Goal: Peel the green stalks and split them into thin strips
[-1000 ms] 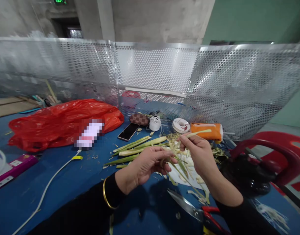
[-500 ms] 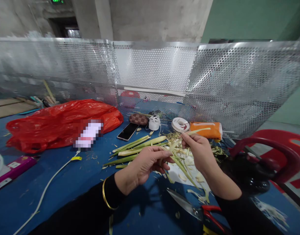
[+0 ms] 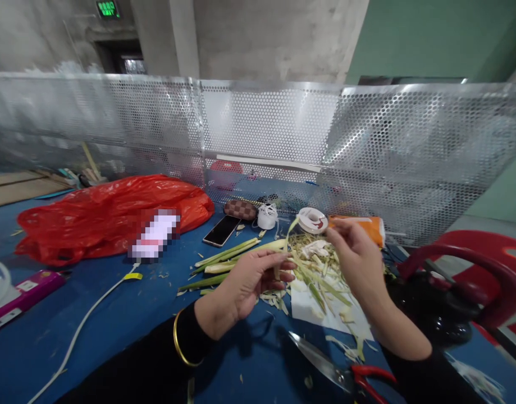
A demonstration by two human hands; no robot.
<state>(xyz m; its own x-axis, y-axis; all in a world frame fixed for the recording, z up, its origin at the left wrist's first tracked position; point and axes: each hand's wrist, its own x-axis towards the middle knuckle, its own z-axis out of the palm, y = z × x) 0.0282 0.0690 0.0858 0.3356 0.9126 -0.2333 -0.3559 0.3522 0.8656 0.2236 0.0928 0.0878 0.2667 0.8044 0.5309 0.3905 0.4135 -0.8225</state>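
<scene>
Pale green strip (image 3: 287, 234): pinched in my left hand (image 3: 250, 283), thumb against the index finger, other fingers loosely curled under. Free end sticks up past my fingertips and bends over toward the white spool (image 3: 307, 224). Lower end gets lost among my fingers; can't tell where it stops.

Right hand (image 3: 355, 255): raised to the right of the strip, well apart from it, thumb and index brought close together. Can't tell if there's anything in that pinch. It covers part of the orange pack (image 3: 374, 229).

Risks, my read: strip looks thin, so a sharp sideways pull could split or snap it right at the pinch. Holding it only near the fingertips, it could twist or slip out. If it drops, it lands among green scraps (image 3: 315, 294) on the white paper (image 3: 303, 307) and would be hard to pick out.

Further out: cut stalks (image 3: 218, 280) lie left of the paper, partly behind my left hand. Scissors (image 3: 319, 356) lie in front, blades pointing toward the paper; a careless drop of the right wrist could catch a blade. Dark kettle (image 3: 434, 308) sits just beside my right forearm; swinging the elbow out might knock it.
</scene>
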